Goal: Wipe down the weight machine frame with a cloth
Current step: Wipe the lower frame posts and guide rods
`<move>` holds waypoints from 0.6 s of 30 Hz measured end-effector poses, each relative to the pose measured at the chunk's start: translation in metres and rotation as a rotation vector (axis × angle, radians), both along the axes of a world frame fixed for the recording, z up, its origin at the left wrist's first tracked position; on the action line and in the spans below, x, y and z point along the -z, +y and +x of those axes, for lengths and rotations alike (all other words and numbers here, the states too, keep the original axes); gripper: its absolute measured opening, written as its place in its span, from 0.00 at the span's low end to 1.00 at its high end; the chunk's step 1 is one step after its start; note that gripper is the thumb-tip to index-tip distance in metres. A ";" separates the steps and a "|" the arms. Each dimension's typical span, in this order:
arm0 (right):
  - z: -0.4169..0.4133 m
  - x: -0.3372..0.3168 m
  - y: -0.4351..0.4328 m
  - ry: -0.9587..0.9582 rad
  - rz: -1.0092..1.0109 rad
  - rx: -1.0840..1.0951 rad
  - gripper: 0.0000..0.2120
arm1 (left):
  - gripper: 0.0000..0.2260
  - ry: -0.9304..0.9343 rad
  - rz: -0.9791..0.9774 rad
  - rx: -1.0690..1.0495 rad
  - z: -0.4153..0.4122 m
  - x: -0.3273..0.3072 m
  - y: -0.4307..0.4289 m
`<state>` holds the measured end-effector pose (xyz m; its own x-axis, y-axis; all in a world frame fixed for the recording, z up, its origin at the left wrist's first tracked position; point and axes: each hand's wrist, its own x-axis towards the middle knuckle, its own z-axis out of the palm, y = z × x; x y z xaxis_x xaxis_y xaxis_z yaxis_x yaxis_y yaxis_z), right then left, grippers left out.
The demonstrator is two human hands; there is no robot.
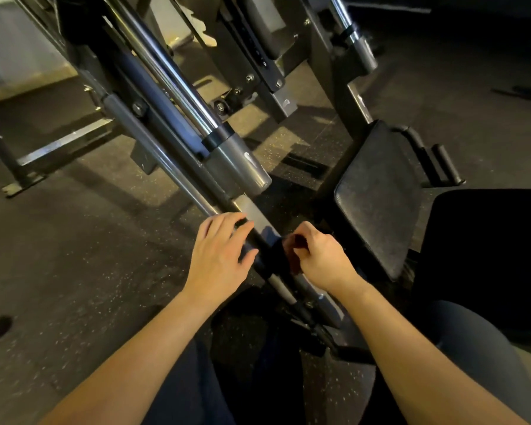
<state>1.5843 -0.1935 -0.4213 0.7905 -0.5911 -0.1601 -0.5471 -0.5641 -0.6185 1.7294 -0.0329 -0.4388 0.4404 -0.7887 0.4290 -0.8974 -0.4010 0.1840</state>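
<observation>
The left hand (219, 256) lies flat-fingered on a slanted grey bar of the weight machine frame (253, 214), its fingers straight and spread across the metal, holding nothing. Just to its right, the right hand (318, 256) has its fingers and thumb curled round a dark cloth (276, 256), which is bunched against the same bar between the two hands; this grip looks closed tight on the fabric. The cloth is nearly black and hard to tell apart from the dark section of bar beneath it.

The frame rises away toward the top left, with a chromed tube (169, 75) ending in a grey sleeve (239, 165) above the hands. A black padded seat (377, 197) sits to the right, with two black handles (436, 161) beyond it. The speckled rubber floor (83, 246) lies under everything.

A dark adjustment strip (256, 47) near the top carries small marks, too blurred to read. No brand or label is legible anywhere.
</observation>
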 end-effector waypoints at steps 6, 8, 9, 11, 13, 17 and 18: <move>-0.031 -0.001 0.059 -0.340 0.473 0.552 0.08 | 0.25 -0.168 0.136 0.196 0.006 -0.005 -0.019; -0.041 0.013 0.074 -0.344 0.716 0.683 0.09 | 0.26 -0.231 0.212 0.252 0.008 -0.002 -0.026; -0.045 0.016 0.081 -0.332 0.802 0.731 0.08 | 0.27 -0.258 0.249 0.273 0.008 0.000 -0.029; -0.050 0.028 0.088 -0.315 0.918 0.858 0.07 | 0.29 -0.289 0.300 0.310 0.008 0.005 -0.035; -0.051 0.045 0.094 -0.308 0.962 1.022 0.10 | 0.31 -0.304 0.316 0.334 0.006 0.011 -0.040; -0.046 0.094 0.098 -0.335 0.758 1.191 0.11 | 0.31 -0.329 0.315 0.351 0.005 0.022 -0.044; -0.047 0.099 0.097 -0.338 0.690 1.226 0.11 | 0.30 -0.333 0.322 0.350 0.006 0.023 -0.045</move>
<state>1.5372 -0.0961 -0.5206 -0.0903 -0.7949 -0.6000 -0.2334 0.6026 -0.7631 1.7353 -0.0778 -0.4622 0.0125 -0.9767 0.2144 -0.9751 -0.0594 -0.2135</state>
